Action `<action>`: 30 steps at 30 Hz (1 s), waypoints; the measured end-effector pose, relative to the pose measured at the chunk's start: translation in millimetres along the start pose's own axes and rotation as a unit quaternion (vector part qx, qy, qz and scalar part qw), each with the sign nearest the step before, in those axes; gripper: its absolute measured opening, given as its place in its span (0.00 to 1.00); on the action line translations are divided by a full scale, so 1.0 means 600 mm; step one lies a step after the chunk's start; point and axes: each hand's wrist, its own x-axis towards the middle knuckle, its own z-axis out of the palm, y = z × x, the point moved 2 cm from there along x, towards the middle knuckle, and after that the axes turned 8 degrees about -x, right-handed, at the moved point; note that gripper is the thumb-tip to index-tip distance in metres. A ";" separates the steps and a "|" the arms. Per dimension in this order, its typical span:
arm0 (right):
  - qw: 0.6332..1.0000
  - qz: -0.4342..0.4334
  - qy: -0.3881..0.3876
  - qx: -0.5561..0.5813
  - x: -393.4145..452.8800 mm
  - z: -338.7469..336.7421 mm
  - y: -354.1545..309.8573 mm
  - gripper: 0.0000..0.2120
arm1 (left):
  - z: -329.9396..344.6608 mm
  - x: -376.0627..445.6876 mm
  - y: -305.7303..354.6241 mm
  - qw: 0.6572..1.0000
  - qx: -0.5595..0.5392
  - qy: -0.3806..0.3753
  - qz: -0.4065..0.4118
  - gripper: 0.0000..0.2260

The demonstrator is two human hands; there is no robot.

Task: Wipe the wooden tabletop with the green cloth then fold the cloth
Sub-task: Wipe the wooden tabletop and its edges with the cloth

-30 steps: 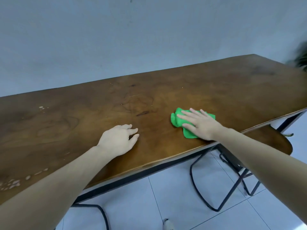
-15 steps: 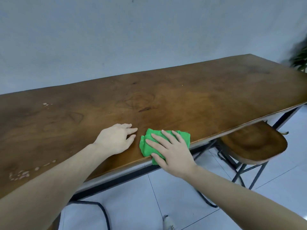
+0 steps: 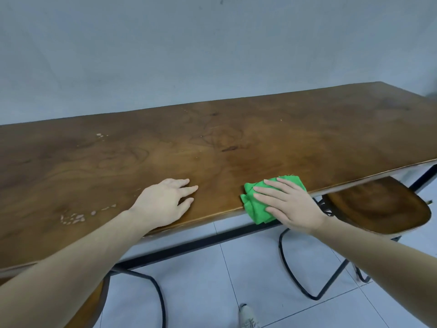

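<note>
Shoe: tip of a light shoe (image 3: 247, 317) on the tiled floor (image 3: 203, 292), at the bottom edge of view, nearer the camera than both hands
Stool, left: wooden seat (image 3: 91, 304) partly seen under the left forearm, below the worktop's near edge; black frame beside it
Right hand: right hand (image 3: 289, 205) lies palm down at the near edge of the worktop; fingers straight and spread, pointing left and away; grip not closed, fingers press flat on the cloth rather than curl round it
Green cloth: green cloth (image 3: 259, 205) bunched and creased under the right hand's fingers; sits on the near edge, lower corner hanging just over it; part shows beyond the fingertips and to their left
Left hand: left hand (image 3: 166, 201) palm down on the wood, left of the cloth and apart from it; fingers relaxed, slightly bent, holding nothing
Stool, right: wooden stool seat (image 3: 378, 205) tucked under the worktop, just right of the right wrist; black metal legs below
Worktop: long brown wooden worktop (image 3: 236, 138) on a black frame; pale chipped patches left of the left hand, smaller ones farther back
Wall: plain pale wall (image 3: 212, 55) behind the far edge
</note>
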 end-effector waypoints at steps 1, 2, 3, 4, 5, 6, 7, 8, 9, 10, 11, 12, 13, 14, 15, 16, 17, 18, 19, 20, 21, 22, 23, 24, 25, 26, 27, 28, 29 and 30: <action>1.000 0.022 0.018 -0.009 0.006 0.006 -0.013 0.20 | 0.001 -0.007 -0.005 1.000 0.000 0.002 -0.002 0.21; 0.999 0.034 0.031 -0.021 0.013 0.012 -0.029 0.21 | 0.002 -0.015 -0.010 1.000 0.002 0.005 -0.004 0.21; 0.998 0.033 0.039 -0.030 0.023 0.017 -0.047 0.20 | 0.003 -0.021 -0.015 1.000 0.004 0.007 -0.006 0.21; 0.998 0.023 0.049 -0.036 0.038 0.019 -0.067 0.20 | 0.002 -0.027 -0.022 1.000 0.006 0.010 -0.009 0.20; 0.997 0.005 0.060 -0.037 0.055 0.020 -0.089 0.19 | 0.002 -0.032 -0.028 1.000 0.009 0.013 -0.011 0.20; 0.997 -0.017 0.073 -0.034 0.076 0.020 -0.115 0.19 | 0.001 -0.037 -0.034 1.000 0.011 0.016 -0.013 0.20; 0.995 -0.039 0.083 -0.030 0.098 0.021 -0.142 0.18 | 0.001 -0.042 -0.039 1.000 0.013 0.019 -0.016 0.20; 0.994 -0.060 0.089 -0.026 0.120 0.023 -0.169 0.17 | 0.001 -0.047 -0.043 0.999 0.013 0.023 -0.020 0.20; 0.992 -0.077 0.094 -0.023 0.138 0.025 -0.191 0.17 | 0.001 -0.052 -0.047 0.999 0.011 0.026 -0.022 0.20; 0.991 -0.089 0.099 -0.021 0.153 0.027 -0.208 0.16 | 0.000 -0.056 -0.050 0.999 0.007 0.028 -0.024 0.20; 0.989 -0.099 0.105 -0.020 0.162 0.027 -0.216 0.16 | 0.000 -0.061 -0.053 0.999 0.003 0.030 -0.025 0.20; 0.988 -0.108 0.111 -0.022 0.164 0.027 -0.216 0.17 | 0.001 -0.065 -0.055 0.999 0.002 0.032 -0.026 0.20; 0.987 -0.114 0.114 -0.024 0.162 0.027 -0.210 0.17 | 0.001 -0.069 -0.056 0.999 0.002 0.035 -0.028 0.20; 0.986 -0.119 0.115 -0.027 0.156 0.028 -0.199 0.18 | 0.002 -0.071 -0.058 0.999 0.001 0.036 -0.030 0.20; 0.986 -0.119 0.113 -0.030 0.147 0.028 -0.185 0.19 | 0.002 -0.073 -0.058 0.999 -0.001 0.036 -0.034 0.19; 0.987 -0.116 0.109 -0.033 0.136 0.028 -0.169 0.20 | 0.002 -0.074 -0.059 0.999 -0.003 0.033 -0.037 0.20; 0.988 -0.110 0.102 -0.035 0.123 0.026 -0.151 0.21 | 0.002 -0.075 -0.058 0.999 -0.003 0.030 -0.040 0.20; 0.990 -0.102 0.092 -0.037 0.108 0.024 -0.131 0.22 | 0.001 -0.075 -0.058 0.999 -0.004 0.027 -0.041 0.20; 0.992 -0.091 0.080 -0.035 0.093 0.019 -0.111 0.22 | -0.001 -0.075 -0.058 0.999 -0.005 0.023 -0.042 0.20; 0.994 -0.077 0.067 -0.031 0.079 0.014 -0.091 0.22 | -0.003 -0.074 -0.057 0.999 -0.007 0.019 -0.044 0.20; 0.996 -0.060 0.054 -0.026 0.069 0.008 -0.075 0.23 | -0.005 -0.075 -0.057 0.999 -0.009 0.015 -0.045 0.20; 0.998 -0.042 0.040 -0.021 0.061 0.003 -0.064 0.23 | -0.006 -0.075 -0.056 0.999 -0.011 0.010 -0.046 0.20; 0.999 -0.026 0.029 -0.021 0.057 0.001 -0.061 0.22 | -0.007 -0.075 -0.055 0.999 -0.010 0.008 -0.045 0.20; 0.999 -0.013 0.021 -0.023 0.057 0.001 -0.063 0.22 | -0.008 -0.076 -0.056 0.999 -0.009 0.006 -0.044 0.20; 1.000 -0.002 0.014 -0.026 0.058 0.002 -0.069 0.22 | -0.008 -0.076 -0.057 0.999 -0.007 0.006 -0.041 0.20; 1.000 0.005 0.007 -0.029 0.063 0.003 -0.078 0.22 | -0.008 -0.075 -0.059 0.999 -0.005 0.007 -0.037 0.20; 0.999 0.003 -0.001 -0.034 0.071 0.004 -0.089 0.22 | -0.009 -0.075 -0.062 0.999 -0.002 0.006 -0.032 0.20; 0.999 -0.006 -0.011 -0.037 0.081 0.005 -0.103 0.23 | -0.009 -0.074 -0.065 1.000 -0.001 0.005 -0.027 0.20; 0.999 -0.019 -0.017 -0.038 0.094 0.005 -0.121 0.23 | -0.009 -0.072 -0.067 1.000 0.002 0.005 -0.022 0.20; 0.999 -0.034 -0.019 -0.035 0.111 0.005 -0.142 0.23 | -0.010 -0.071 -0.070 1.000 0.006 0.006 -0.018 0.20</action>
